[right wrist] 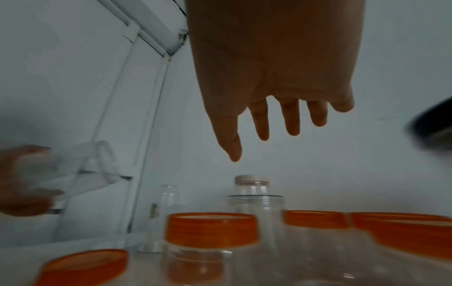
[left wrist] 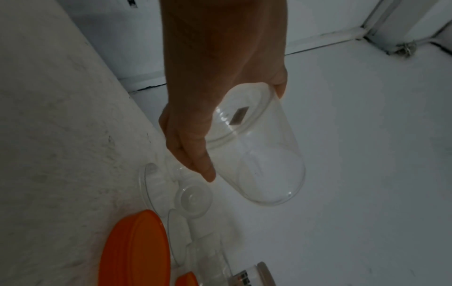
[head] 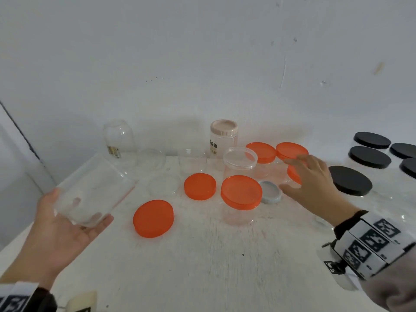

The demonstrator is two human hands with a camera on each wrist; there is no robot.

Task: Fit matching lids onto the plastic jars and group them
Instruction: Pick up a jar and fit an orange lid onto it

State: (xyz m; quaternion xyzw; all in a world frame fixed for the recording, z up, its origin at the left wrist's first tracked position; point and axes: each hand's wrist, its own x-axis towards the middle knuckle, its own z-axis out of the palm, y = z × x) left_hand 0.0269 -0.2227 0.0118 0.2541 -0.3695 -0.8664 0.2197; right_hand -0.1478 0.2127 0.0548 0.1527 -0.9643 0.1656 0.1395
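Loose lids (head: 153, 218) lie at the front of the tabletop (head: 202, 266), with lidded jars (head: 241, 199) behind them. Capped jars (head: 369, 158) stand at the right, and an uncapped jar (head: 90, 190) is held above the left edge.

- The loose lids (head: 153, 218) on the white table (head: 202, 266) are orange.
- The jar (head: 92, 190) in the left hand (head: 65, 230) is clear, without colour.
- The lids at the right (head: 370, 156) are black.
- One small lid (head: 270, 194) is grey.
- The tall jar's cap (head: 224, 127) is beige.
- The wrist band (head: 369, 244) is white with black square patterns.
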